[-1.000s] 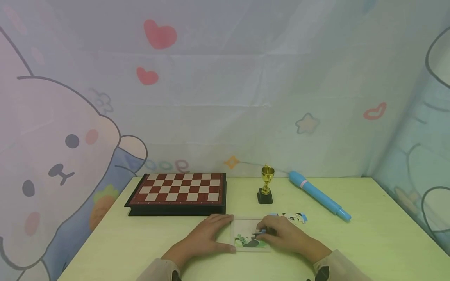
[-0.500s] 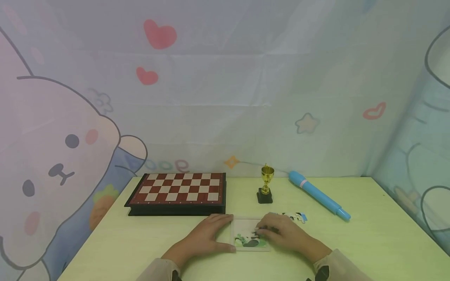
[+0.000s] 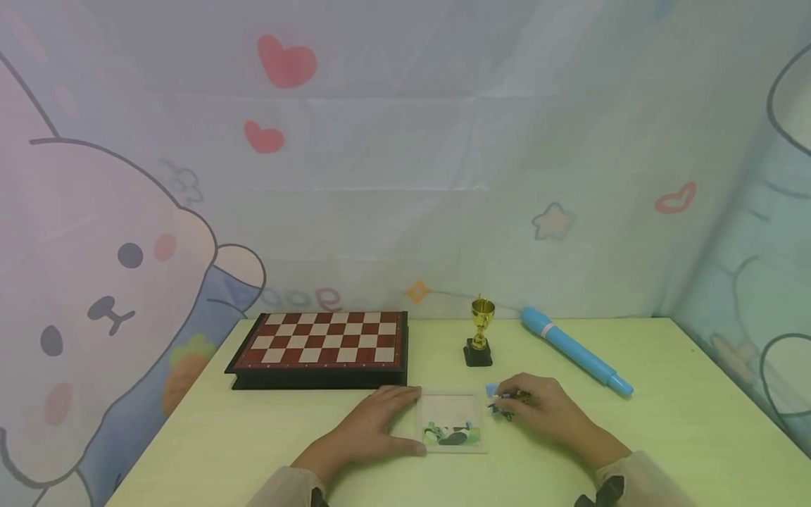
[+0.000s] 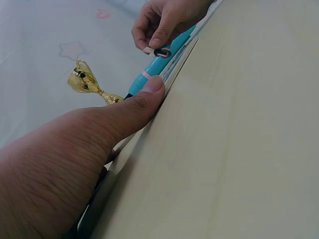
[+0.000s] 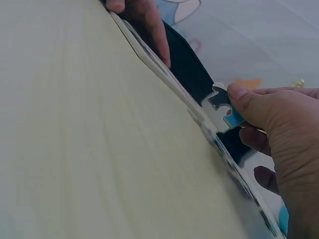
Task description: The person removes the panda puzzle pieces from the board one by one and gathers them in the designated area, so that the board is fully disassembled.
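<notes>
Pinching a puzzle piece [image 5: 225, 107] between thumb and fingertips, the right hand [image 3: 538, 412] sits just off the tray's [image 3: 453, 403] 3 o'clock edge — piece lifted, not yet over the tray. Wrist view shows the piece as blue and dark with a knob outline, held just above the tray rim.

Left hand [image 3: 374, 426] lies flat on the counter [image 3: 665, 429] at the tray's 9 o'clock side, fingers straight, thumb along the near edge; it steadies the tray and grips nothing.

Progress, as judged: the tray's near strip is filled — green, black and white picture pieces [image 3: 451, 435] at 6 o'clock. The far part shows bare backing. So roughly the bottom row is in, the rest is open. Any loose pieces under the right hand cannot be made out.

Elsewhere: chessboard [image 3: 319, 339] at 10 o'clock from the tray, small gold trophy [image 3: 480, 331] at 12, blue pen [image 3: 573, 351] at 2 — all apart from the hands.
</notes>
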A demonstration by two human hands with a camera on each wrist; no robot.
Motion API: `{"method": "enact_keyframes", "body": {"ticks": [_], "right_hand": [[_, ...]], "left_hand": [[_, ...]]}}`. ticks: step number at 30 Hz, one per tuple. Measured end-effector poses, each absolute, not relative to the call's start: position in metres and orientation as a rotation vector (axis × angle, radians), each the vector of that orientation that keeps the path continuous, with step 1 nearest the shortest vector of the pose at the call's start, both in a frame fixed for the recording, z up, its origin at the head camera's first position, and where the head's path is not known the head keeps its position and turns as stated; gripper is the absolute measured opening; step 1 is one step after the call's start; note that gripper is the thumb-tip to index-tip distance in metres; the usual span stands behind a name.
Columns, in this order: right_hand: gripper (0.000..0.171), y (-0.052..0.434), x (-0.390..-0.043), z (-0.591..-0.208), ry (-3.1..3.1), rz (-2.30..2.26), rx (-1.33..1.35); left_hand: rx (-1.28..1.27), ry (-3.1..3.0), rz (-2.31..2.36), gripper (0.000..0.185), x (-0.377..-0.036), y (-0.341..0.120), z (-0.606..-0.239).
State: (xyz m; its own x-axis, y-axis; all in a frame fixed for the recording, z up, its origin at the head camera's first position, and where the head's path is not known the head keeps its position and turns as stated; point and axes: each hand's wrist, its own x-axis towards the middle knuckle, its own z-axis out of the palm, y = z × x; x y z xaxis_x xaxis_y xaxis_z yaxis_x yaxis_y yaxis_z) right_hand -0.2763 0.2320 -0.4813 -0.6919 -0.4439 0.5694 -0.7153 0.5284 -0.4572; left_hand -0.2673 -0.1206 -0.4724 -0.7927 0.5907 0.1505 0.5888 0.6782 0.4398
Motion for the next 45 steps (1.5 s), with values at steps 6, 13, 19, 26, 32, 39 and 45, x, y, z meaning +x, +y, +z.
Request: {"method": "enact_keyframes", "body": {"ticks": [6, 13, 19, 26, 32, 39, 45], "right_hand": [[0.018, 0.264, -0.273, -0.480, -2.364, 0.946, 0.890], [0.015, 0.299, -0.266, -0.483, -2.436, 1.009, 0.777], [0.013, 0.312, -0.265, -0.487, -2.494, 1.071, 0.772], [0.015, 0.313, -0.267, -0.490, -2.490, 1.030, 0.874], [0.019, 0.313, -0.269, -0.490, -2.465, 0.941, 0.915], [0.019, 0.312, -0.267, -0.487, -2.479, 0.935, 0.896], [0.018, 0.312, -0.267, -0.488, -2.478, 0.913, 0.886]], "left_hand": [[1.023, 2.876, 0.744, 0.093, -0.267, -0.120, -0.470], [1.021, 2.879, 0.739, 0.093, -0.267, -0.120, -0.471], [1.029, 2.883, 0.735, 0.093, -0.268, -0.120, -0.471], [1.024, 2.880, 0.730, 0.093, -0.267, -0.121, -0.470], [1.029, 2.879, 0.737, 0.093, -0.267, -0.121, -0.470], [1.030, 2.881, 0.736, 0.093, -0.267, -0.120, -0.471], [1.022, 2.876, 0.742, 0.093, -0.266, -0.120, -0.471]]}}
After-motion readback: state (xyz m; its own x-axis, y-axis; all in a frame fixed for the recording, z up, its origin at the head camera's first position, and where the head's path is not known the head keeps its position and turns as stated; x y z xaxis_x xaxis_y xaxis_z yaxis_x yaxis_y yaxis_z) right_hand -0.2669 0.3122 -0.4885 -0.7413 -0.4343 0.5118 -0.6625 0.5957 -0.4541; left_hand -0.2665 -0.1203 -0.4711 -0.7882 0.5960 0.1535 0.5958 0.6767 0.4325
